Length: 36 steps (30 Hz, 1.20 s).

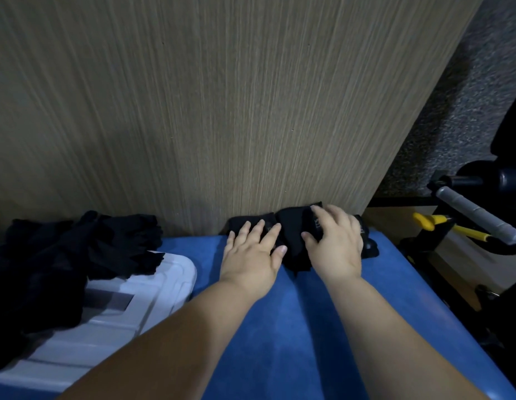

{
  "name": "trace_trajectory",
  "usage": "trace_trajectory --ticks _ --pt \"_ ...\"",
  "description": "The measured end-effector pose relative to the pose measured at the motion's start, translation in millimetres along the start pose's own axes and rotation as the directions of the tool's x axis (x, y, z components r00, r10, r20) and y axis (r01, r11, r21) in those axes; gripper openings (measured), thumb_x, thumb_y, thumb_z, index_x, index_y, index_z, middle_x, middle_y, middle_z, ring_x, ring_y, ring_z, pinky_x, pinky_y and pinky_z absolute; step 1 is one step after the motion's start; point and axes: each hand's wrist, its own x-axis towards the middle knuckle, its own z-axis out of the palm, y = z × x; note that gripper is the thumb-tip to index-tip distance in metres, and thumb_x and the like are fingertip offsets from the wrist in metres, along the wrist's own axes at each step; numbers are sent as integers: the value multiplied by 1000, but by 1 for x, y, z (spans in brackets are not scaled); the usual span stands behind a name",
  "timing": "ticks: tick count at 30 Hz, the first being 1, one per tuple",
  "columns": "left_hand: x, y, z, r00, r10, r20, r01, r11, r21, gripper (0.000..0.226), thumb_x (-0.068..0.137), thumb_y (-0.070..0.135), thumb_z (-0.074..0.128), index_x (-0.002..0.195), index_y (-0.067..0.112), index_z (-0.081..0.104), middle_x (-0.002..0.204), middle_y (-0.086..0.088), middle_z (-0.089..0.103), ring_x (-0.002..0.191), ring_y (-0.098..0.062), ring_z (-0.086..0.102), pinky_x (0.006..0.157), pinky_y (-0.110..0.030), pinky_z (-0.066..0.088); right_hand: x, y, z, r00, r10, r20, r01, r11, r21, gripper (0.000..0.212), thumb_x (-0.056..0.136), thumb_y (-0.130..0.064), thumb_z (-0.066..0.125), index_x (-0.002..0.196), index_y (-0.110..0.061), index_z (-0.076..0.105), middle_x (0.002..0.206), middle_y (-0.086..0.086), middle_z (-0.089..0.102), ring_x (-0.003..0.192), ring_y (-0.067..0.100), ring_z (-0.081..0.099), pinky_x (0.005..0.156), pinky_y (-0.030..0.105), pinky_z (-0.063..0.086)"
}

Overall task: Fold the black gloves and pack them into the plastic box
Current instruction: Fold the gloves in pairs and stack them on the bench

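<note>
A black glove (292, 241) lies on the blue surface (294, 327), right against the wooden panel. My left hand (252, 252) lies flat on its left part, fingers spread. Over the glove's right part, my right hand (336, 241) curls its fingers and thumb around a folded-over flap. A pile of several black gloves (77, 249) rests at the left on top of a white plastic box lid (126, 307). The box's inside is hidden.
A tall wooden panel (222, 111) rises directly behind the blue surface. To the right stands black exercise equipment with a grey padded bar (479, 217) and a yellow-handled tool (450, 228). Grey carpet (467, 96) shows at the upper right.
</note>
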Motion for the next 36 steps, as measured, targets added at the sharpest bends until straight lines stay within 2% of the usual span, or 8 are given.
trace_trajectory --ticks 3,7,16,19,24,29,33,36 --pt "2 1 1 1000 -2 5 2 1000 13 53 100 53 19 151 40 12 161 6 7 148 -17 -3 120 -42 -5 -1 4 4 992 -79 96 86 994 -66 41 97 -37 49 138 -33 49 155 -12 29 144 12 13 113 42 16" --pt "3 2 1 1000 -4 18 4 1000 31 54 99 54 19 151 40 13 161 7 7 148 -17 -4 119 -42 -5 -3 9 7 974 -38 223 61 993 -99 47 100 -47 31 145 -34 39 159 -12 17 145 12 7 114 45 14" --pt "3 6 -8 1000 11 8 -12 999 45 54 99 53 22 151 39 13 161 6 6 148 -16 -4 119 -42 -8 -2 8 7 959 21 282 22 989 -148 51 100 -52 25 148 -36 30 159 -6 17 144 19 9 114 45 15" --pt "0 6 -17 999 23 -30 -23 1000 12 55 100 52 23 151 37 14 161 7 8 148 -14 -3 119 -40 -8 -3 5 2 977 18 213 9 992 -126 50 99 -51 30 147 -35 33 158 -4 20 143 21 11 113 47 15" --pt "-17 0 -31 995 -14 -100 9 999 -51 54 100 50 27 150 31 23 160 7 16 147 -15 8 119 -36 4 -15 -7 -6 997 -79 -22 76 990 -118 42 99 -44 37 137 -31 48 151 -4 34 141 21 16 110 51 15" --pt "-57 -23 -49 968 -117 -223 105 993 -61 46 100 47 32 142 29 39 144 11 41 132 -15 30 106 -31 22 -38 -38 -6 975 -199 -104 201 979 16 38 92 -42 40 110 -23 67 117 -3 60 118 21 39 95 41 32" --pt "-100 -58 -60 933 -252 -255 241 968 -75 42 97 46 39 136 30 44 139 9 47 129 -17 32 104 -32 24 -70 -75 10 954 -298 27 291 945 149 42 91 -43 33 99 -22 68 100 -4 64 102 23 51 87 37 43" --pt "-132 -86 -69 901 -333 -277 320 943 -94 39 97 43 40 135 32 45 138 12 46 128 -15 31 104 -31 24 -93 -101 27 922 -339 188 286 922 261 26 96 -31 45 102 -19 67 103 -1 63 101 21 50 92 32 41"
